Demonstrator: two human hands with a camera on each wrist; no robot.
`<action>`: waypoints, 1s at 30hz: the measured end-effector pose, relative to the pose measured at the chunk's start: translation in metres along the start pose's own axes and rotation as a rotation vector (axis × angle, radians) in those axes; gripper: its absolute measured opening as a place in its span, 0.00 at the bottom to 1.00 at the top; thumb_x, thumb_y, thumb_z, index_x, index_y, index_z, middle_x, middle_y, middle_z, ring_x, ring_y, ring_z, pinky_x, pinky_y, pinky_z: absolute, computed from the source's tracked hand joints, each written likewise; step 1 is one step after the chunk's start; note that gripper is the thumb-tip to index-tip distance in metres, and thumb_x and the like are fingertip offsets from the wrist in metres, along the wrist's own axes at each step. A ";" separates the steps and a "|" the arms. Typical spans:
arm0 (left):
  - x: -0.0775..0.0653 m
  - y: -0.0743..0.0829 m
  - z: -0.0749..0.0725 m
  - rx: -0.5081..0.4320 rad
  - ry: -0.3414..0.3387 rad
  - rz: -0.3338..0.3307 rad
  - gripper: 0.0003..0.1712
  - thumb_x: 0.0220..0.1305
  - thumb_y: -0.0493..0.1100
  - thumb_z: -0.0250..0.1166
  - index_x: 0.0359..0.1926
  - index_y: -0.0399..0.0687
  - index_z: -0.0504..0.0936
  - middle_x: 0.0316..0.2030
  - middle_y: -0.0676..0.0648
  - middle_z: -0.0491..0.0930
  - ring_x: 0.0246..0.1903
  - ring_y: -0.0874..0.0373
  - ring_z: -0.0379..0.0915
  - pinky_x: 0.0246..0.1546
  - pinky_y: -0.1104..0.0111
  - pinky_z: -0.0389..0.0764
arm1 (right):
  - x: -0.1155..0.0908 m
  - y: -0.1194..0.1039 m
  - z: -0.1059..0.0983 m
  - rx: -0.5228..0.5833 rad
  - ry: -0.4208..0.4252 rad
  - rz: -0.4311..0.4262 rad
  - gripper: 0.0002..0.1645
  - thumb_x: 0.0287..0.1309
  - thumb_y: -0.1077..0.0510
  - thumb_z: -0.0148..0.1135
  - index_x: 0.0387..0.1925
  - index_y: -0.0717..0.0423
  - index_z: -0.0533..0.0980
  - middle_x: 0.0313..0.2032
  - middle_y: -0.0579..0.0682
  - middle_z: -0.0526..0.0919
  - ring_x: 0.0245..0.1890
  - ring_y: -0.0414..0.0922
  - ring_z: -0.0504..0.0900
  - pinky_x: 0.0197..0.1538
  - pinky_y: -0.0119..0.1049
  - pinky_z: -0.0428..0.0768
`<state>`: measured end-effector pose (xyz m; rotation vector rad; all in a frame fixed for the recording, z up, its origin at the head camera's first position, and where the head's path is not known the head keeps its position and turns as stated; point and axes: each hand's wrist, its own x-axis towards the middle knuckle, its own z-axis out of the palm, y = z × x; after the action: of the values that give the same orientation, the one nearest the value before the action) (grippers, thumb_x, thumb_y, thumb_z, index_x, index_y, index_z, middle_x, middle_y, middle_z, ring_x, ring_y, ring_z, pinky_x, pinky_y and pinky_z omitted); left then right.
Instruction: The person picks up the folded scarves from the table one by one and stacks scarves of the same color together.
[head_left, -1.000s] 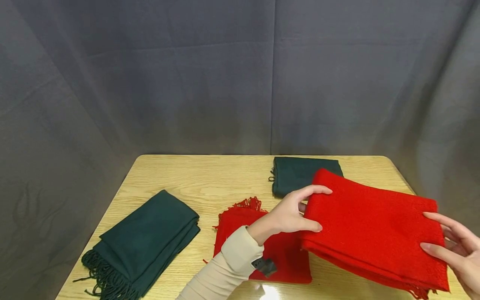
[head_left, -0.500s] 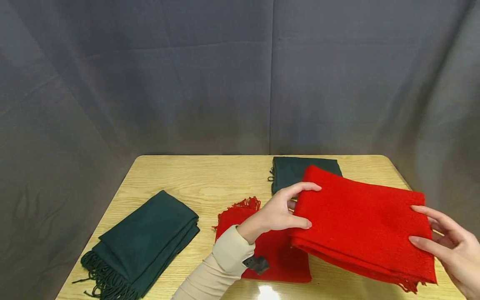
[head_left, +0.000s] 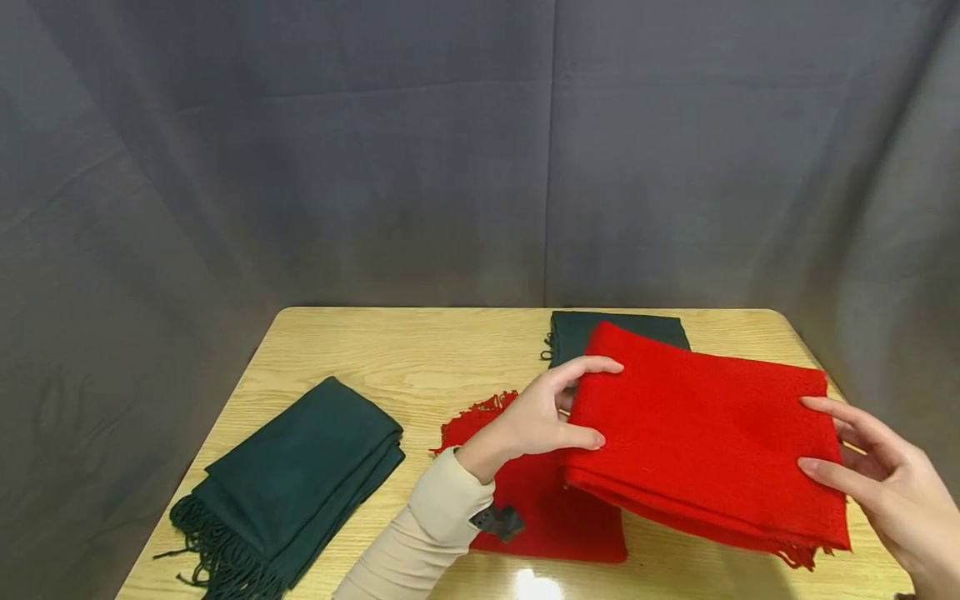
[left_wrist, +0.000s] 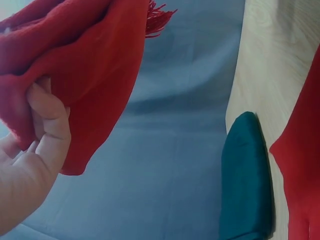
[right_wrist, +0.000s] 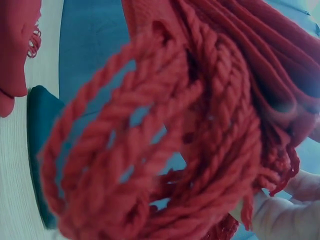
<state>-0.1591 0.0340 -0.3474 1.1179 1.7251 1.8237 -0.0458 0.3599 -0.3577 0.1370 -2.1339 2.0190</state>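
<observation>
Between my two hands a folded red scarf is held up over the right part of the table, its layers showing along the lower edge. My left hand pinches its left end, thumb on top and other fingers bent underneath, as the left wrist view shows. At the opposite end my right hand grips the scarf, thumb and index finger on its upper face. Twisted red fringe hangs large in the right wrist view and covers much of that hand. A second folded red scarf lies on the table below my left forearm.
A folded dark green scarf with fringe lies at the table's left. Another dark green scarf sits at the back, partly behind the held one. Grey curtain closes off the wooden table behind and at the sides.
Both hands have carried the red scarf leftward and slightly up, so it covers more of the green scarf at the back. Grips look the same; the scarves on the table stay put.
</observation>
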 end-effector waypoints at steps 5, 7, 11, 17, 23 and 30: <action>-0.007 0.002 -0.005 -0.012 0.018 -0.024 0.37 0.48 0.23 0.62 0.60 0.44 0.64 0.48 0.40 0.71 0.34 0.61 0.76 0.37 0.64 0.79 | 0.004 -0.002 0.008 -0.066 -0.001 0.015 0.36 0.51 0.78 0.54 0.61 0.54 0.66 0.42 0.44 0.65 0.39 0.36 0.67 0.33 0.23 0.76; -0.010 0.002 -0.007 -0.005 0.030 -0.037 0.37 0.48 0.24 0.63 0.60 0.45 0.65 0.48 0.41 0.71 0.33 0.60 0.76 0.37 0.64 0.79 | 0.006 -0.002 0.012 -0.066 -0.015 0.008 0.36 0.51 0.79 0.53 0.61 0.54 0.66 0.44 0.44 0.65 0.39 0.36 0.67 0.33 0.23 0.76; -0.016 0.002 -0.011 0.009 0.052 -0.059 0.37 0.48 0.25 0.63 0.60 0.47 0.65 0.48 0.43 0.71 0.32 0.59 0.77 0.36 0.64 0.79 | 0.008 -0.003 0.019 -0.047 -0.042 -0.020 0.37 0.49 0.81 0.52 0.60 0.55 0.66 0.45 0.44 0.64 0.39 0.36 0.67 0.33 0.22 0.74; -0.023 0.001 -0.015 -0.006 0.069 -0.079 0.37 0.48 0.26 0.63 0.60 0.50 0.66 0.50 0.46 0.70 0.32 0.57 0.77 0.35 0.62 0.79 | 0.011 -0.003 0.026 -0.024 -0.086 -0.026 0.37 0.49 0.82 0.51 0.60 0.55 0.67 0.42 0.45 0.66 0.36 0.36 0.70 0.32 0.25 0.74; -0.029 0.000 -0.020 -0.025 0.070 -0.070 0.37 0.48 0.25 0.62 0.60 0.48 0.65 0.51 0.44 0.69 0.33 0.56 0.77 0.35 0.61 0.79 | 0.015 -0.002 0.034 0.027 -0.132 -0.035 0.36 0.49 0.82 0.50 0.60 0.58 0.66 0.41 0.46 0.75 0.37 0.39 0.77 0.34 0.28 0.78; -0.038 -0.002 -0.028 -0.033 0.067 -0.034 0.38 0.48 0.24 0.61 0.61 0.43 0.63 0.49 0.40 0.69 0.31 0.56 0.77 0.35 0.61 0.79 | 0.018 -0.003 0.043 -0.029 -0.141 -0.010 0.35 0.50 0.80 0.52 0.60 0.56 0.66 0.43 0.46 0.72 0.37 0.38 0.76 0.33 0.28 0.77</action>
<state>-0.1579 -0.0117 -0.3576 1.0197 1.7340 1.8815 -0.0663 0.3177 -0.3527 0.2936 -2.2395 2.0275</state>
